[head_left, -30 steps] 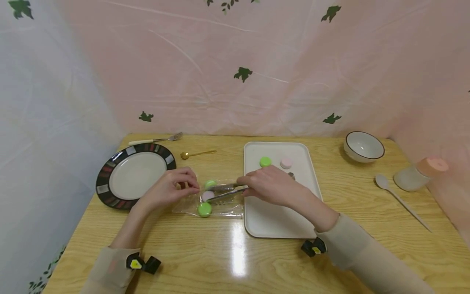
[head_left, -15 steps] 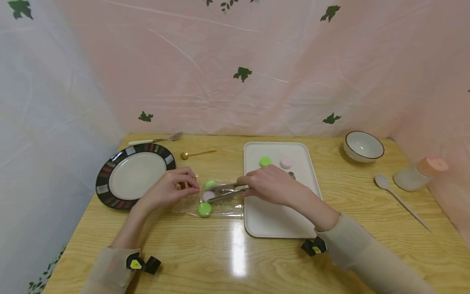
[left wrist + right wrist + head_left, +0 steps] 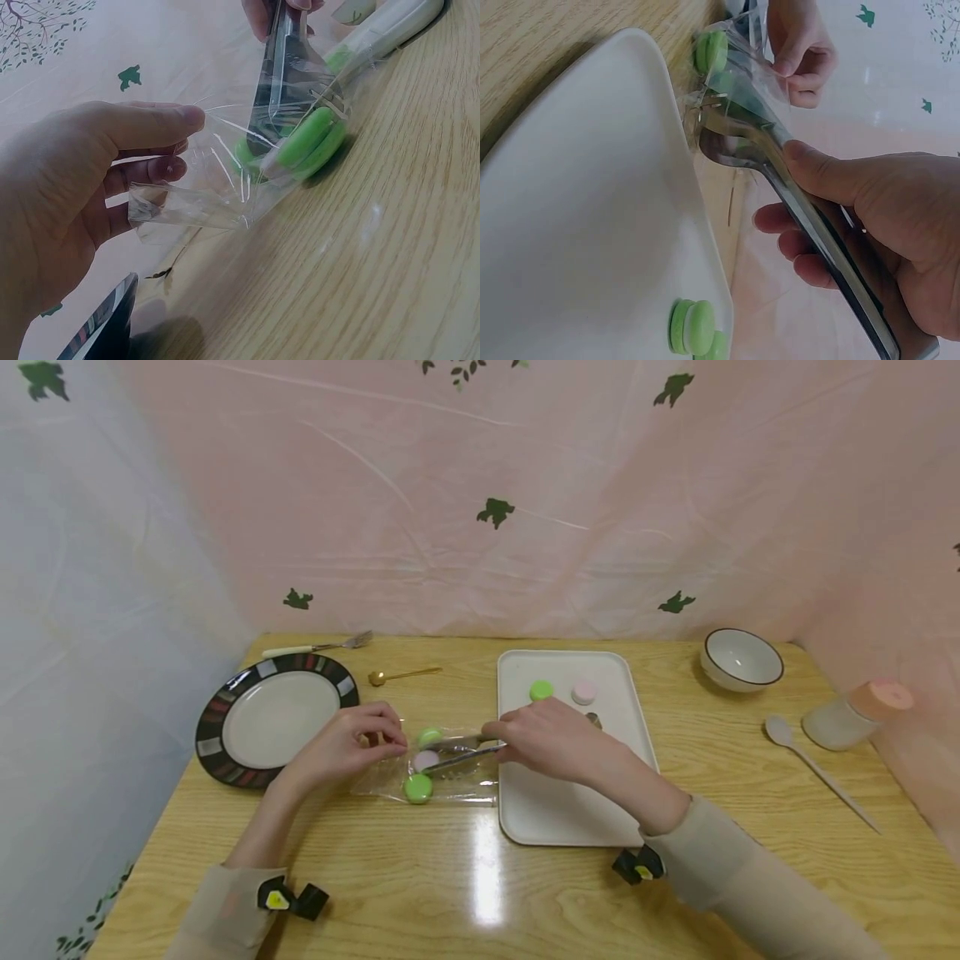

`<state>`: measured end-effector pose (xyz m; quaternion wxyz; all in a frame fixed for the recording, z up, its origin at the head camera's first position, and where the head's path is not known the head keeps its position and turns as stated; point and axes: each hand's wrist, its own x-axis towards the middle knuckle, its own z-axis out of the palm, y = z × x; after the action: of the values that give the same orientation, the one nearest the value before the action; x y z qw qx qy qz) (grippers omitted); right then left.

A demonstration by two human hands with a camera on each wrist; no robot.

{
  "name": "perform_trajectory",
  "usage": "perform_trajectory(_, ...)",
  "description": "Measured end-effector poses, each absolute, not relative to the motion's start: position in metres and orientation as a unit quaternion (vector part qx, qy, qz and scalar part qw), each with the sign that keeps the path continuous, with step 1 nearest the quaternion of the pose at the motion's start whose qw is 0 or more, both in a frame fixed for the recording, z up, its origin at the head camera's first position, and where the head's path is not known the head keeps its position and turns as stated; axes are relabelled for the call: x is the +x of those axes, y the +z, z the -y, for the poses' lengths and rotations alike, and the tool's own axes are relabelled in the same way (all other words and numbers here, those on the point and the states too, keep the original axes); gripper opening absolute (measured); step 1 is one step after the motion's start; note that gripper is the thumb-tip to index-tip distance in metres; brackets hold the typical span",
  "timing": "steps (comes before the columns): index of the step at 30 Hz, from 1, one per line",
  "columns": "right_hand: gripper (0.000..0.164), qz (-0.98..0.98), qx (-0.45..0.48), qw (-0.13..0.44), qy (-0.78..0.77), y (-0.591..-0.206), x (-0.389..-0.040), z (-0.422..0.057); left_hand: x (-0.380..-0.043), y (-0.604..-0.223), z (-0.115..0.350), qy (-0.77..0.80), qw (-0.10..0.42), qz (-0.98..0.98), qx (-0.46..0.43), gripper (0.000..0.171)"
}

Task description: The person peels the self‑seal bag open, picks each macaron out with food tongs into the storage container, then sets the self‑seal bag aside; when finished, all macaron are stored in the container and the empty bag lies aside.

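My left hand (image 3: 352, 739) pinches the edge of a clear plastic bag (image 3: 202, 199) between thumb and fingers. Inside the bag lie a green macaron (image 3: 418, 787), a pink macaron (image 3: 426, 762) and another green macaron (image 3: 430, 737), lined up near my left fingertips. Metal tongs (image 3: 810, 217) are gripped in my right hand (image 3: 551, 739), over the tray's left edge. Their arms reach into the bag's right side, and the tips stand spread around the pink macaron. The film wrinkles and shines over them in the left wrist view.
A white tray (image 3: 570, 827) bears a green macaron (image 3: 542, 691) and a pink macaron (image 3: 584, 692). Left are a dark-rimmed plate (image 3: 217, 718), a fork (image 3: 318, 647) and a small gold spoon (image 3: 405, 674). Right are a bowl (image 3: 742, 660), a long spoon (image 3: 821, 772) and a peach-lidded jar (image 3: 855, 714).
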<state>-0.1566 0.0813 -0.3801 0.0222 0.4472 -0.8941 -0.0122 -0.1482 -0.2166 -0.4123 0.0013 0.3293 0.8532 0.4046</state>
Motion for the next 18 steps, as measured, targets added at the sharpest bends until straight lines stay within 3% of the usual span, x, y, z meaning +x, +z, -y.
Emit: perform_trajectory(18, 0.02, 0.895, 0.445, 0.028, -0.014, -0.3776, -0.1538, -0.0869, -0.1483, -0.4131, 0.2158, 0.408, 0.007, -0.855, 0.321, 0.007)
